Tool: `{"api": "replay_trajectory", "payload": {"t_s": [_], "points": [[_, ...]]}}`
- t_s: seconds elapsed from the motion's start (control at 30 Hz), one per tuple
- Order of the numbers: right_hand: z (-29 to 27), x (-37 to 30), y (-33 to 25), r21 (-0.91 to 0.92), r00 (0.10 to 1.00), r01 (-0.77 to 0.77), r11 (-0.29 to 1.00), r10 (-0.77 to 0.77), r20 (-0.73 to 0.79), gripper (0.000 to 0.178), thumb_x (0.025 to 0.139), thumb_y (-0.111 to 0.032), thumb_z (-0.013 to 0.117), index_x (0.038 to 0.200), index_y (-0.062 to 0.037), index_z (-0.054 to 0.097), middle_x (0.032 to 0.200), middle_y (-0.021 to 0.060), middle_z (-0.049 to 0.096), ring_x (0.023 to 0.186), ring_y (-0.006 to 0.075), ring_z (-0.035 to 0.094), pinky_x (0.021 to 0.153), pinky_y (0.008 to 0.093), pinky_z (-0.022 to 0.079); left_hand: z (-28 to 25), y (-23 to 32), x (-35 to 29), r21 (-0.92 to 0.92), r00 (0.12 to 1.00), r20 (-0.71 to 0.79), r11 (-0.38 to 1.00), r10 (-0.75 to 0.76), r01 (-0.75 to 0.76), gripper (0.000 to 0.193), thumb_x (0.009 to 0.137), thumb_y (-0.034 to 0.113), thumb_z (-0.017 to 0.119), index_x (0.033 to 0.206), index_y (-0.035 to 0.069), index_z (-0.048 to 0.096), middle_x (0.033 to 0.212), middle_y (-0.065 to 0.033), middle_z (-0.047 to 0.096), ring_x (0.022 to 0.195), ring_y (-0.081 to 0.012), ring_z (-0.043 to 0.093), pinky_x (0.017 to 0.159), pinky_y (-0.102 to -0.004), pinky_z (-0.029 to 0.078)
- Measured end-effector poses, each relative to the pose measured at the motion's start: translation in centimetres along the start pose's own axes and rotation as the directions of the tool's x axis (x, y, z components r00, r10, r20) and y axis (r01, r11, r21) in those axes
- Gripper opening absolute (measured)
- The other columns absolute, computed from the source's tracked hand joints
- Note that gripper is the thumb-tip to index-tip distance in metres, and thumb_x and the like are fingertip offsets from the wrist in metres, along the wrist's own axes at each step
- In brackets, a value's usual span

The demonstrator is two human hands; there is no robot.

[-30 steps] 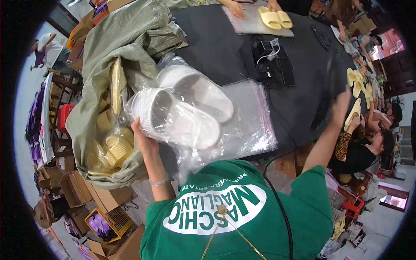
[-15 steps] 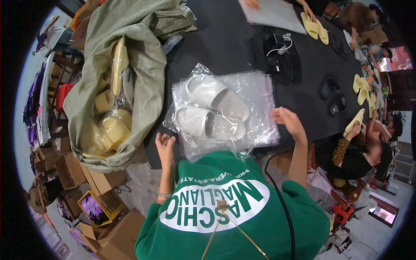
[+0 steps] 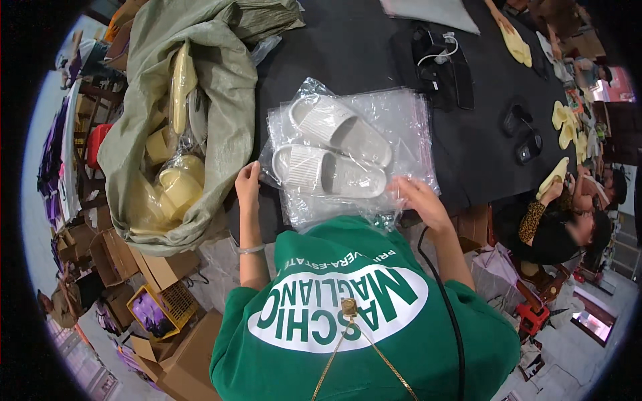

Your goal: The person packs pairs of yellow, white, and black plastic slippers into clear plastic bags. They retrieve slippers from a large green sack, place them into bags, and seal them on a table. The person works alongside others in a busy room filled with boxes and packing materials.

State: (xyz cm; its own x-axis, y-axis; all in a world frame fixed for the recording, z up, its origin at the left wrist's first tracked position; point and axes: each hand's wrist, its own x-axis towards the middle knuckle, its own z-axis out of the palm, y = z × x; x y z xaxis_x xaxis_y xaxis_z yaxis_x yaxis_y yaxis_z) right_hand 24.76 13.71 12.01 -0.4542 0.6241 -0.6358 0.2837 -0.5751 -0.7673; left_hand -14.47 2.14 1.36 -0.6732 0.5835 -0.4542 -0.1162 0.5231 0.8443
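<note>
Showing a pair of white slippers (image 3: 304, 168) inside a clear bag (image 3: 310, 87), laid on a stack of clear sleeves (image 3: 409, 115) on a dark counter (image 3: 341, 50). Relative to the pair, the left hand (image 3: 248, 184) lies at eight o'clock, thumb and fingertips apparently pinched together on the bag's edge; the right hand (image 3: 422, 202) lies at four o'clock, fingers half extended and touching the film, though whether they grip it cannot be told. Likely faults: the top sleeve could drag along with the bag, since film rests directly on film; a one-sided pull could skew the slippers or tear the thin plastic. Counts: two white slippers, one bag around them, one stack beneath (its sleeves too thin to number), one grey-green sack (image 3: 231, 127) at nine o'clock, its bagged yellow slippers (image 3: 179, 187) overlapping too much to count, and two black slippers (image 3: 530, 148) at three o'clock.
</note>
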Motion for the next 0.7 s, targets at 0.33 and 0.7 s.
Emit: {"api": "replay_trajectory", "payload": {"t_s": [0.33, 0.7], "points": [[-0.6, 0.8, -11.4, -0.059, 0.693, 0.6, 0.798, -0.555, -0.46, 0.026, 0.095, -0.026, 0.052, 0.105, -0.0048, 0.062, 0.065, -0.0041, 0.052, 0.053, 0.001, 0.041, 0.047, 0.0157, 0.034, -1.6, 5.8, -4.8, -0.515, 0.984, 0.029, 0.846, 0.177, -0.137, 0.017, 0.093, 0.021, 0.057, 0.091, 0.004, 0.057, 0.077, 0.0032, 0.053, 0.066, -0.005, 0.048, 0.063, -0.0187, 0.039], [-7.4, 2.6, -5.2, 0.098, 0.964, 0.241, 0.966, -0.226, -0.142, 0.071, 0.095, -0.051, 0.036, 0.136, 0.0067, 0.032, 0.125, 0.0205, 0.053, 0.113, 0.0235, 0.053, 0.099, 0.0354, 0.036, 0.7, -4.2, -10.8, -0.154, 0.962, 0.237, 0.973, -0.133, 0.172, 0.031, 0.091, 0.028, 0.058, 0.106, 0.001, 0.056, 0.076, -0.0062, 0.064, 0.065, -0.0105, 0.061, 0.054, -0.0217, 0.047]]}}
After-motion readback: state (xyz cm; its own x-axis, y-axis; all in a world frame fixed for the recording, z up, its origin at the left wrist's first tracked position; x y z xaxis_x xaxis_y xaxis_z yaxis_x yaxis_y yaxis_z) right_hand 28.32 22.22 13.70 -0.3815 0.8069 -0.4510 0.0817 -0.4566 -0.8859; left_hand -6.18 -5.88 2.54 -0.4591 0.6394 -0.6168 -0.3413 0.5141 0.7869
